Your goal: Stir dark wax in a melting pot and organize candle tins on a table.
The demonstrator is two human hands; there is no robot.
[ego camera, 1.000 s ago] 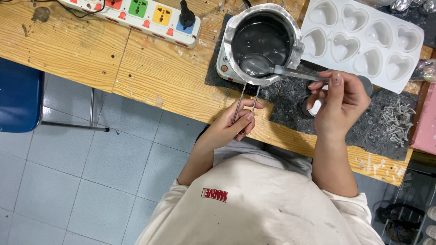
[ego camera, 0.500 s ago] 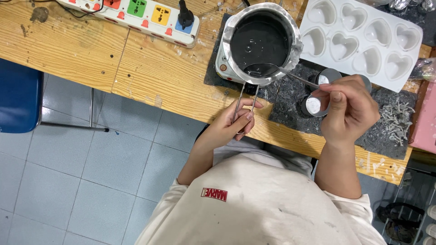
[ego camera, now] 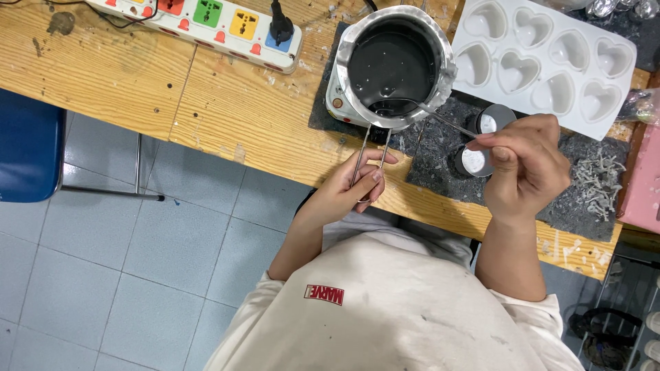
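A round metal pot point(ego camera: 440, 41) of clear liquid stands on a small white heater point(ego camera: 335, 99). My left hand point(ego camera: 352, 187) grips the pot's wire handle point(ego camera: 370, 148) at the table's front edge. My right hand point(ego camera: 528, 168) pinches the stem of a metal spoon point(ego camera: 421, 108), whose bowl dips into the liquid at the pot's near rim. Two small round tins point(ego camera: 489, 121) with white filling sit just left of my right hand.
A white mould point(ego camera: 546, 58) with heart-shaped cavities lies at the back right. A power strip point(ego camera: 206, 20) with coloured sockets lies on the wooden table point(ego camera: 206, 103). Dark mats point(ego camera: 570, 199) hold pale scraps. A blue chair point(ego camera: 27, 144) stands at the left, a pink block point(ego camera: 643, 185) at the right.
The spoon's bowl has tipped from lying flat on the liquid to an edge-on dip at the near rim. My right hand shifted slightly down, uncovering the tins. The left hand has not moved.
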